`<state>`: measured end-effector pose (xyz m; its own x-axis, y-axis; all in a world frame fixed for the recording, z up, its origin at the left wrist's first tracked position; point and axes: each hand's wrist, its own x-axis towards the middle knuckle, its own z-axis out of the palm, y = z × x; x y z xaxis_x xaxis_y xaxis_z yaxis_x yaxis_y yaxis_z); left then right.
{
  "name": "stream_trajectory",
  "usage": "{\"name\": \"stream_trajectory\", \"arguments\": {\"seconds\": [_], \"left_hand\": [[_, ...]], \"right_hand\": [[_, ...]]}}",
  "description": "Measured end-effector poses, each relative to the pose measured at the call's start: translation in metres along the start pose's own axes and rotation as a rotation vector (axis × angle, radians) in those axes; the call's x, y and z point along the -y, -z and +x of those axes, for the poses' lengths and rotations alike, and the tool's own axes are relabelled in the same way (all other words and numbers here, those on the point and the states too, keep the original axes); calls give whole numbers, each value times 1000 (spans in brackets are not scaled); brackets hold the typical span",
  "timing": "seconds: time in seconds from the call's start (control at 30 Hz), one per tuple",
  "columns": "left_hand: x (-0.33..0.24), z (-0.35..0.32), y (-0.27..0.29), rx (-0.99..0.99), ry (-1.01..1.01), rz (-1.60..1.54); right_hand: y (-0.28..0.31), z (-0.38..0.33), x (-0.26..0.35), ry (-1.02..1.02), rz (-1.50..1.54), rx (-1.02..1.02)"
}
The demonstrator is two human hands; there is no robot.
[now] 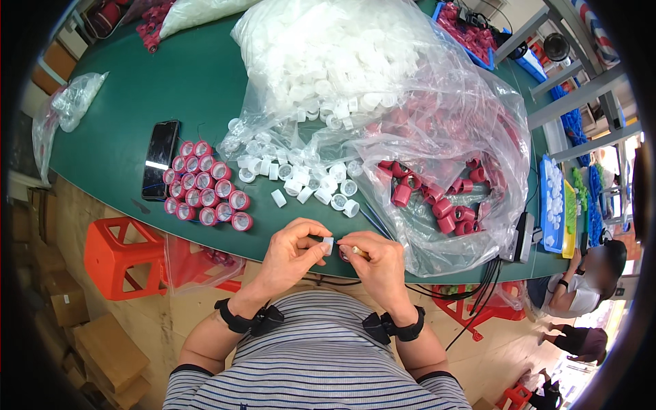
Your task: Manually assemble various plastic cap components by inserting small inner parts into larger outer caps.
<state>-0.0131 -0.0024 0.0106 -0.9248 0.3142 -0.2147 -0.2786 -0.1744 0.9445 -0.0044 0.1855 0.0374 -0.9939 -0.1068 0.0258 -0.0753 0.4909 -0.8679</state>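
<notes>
At the table's near edge, my left hand (292,254) pinches a small whitish plastic cap (328,246) between thumb and fingers. Just to its right, my right hand (380,265) is closed on a thin light-coloured stick (359,253). A small dark red piece (344,253) shows at those same fingertips, mostly hidden. The two hands are close together but apart. Beyond them lie loose white caps (301,181). Left of these, red rings with clear inserts (205,181) stand packed in rows, some with thin dark wires sticking out.
A large clear bag of white caps (328,61) fills the far middle of the green table (205,75). Red rings (444,212) spill from a clear bag at right. A phone (160,157) lies at left. Red stools (119,256) stand below; people sit at right.
</notes>
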Motion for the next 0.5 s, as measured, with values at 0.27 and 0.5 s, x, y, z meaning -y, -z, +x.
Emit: {"name": "stream_trajectory", "arguments": {"seconds": [0.27,0.5], "left_hand": [[2,-1,3,25,-1,3],[2,-1,2,17,-3,-2]], "right_hand": [[-1,0,4,65,-124,13],[-5,1,3,110,-135,-42]]}}
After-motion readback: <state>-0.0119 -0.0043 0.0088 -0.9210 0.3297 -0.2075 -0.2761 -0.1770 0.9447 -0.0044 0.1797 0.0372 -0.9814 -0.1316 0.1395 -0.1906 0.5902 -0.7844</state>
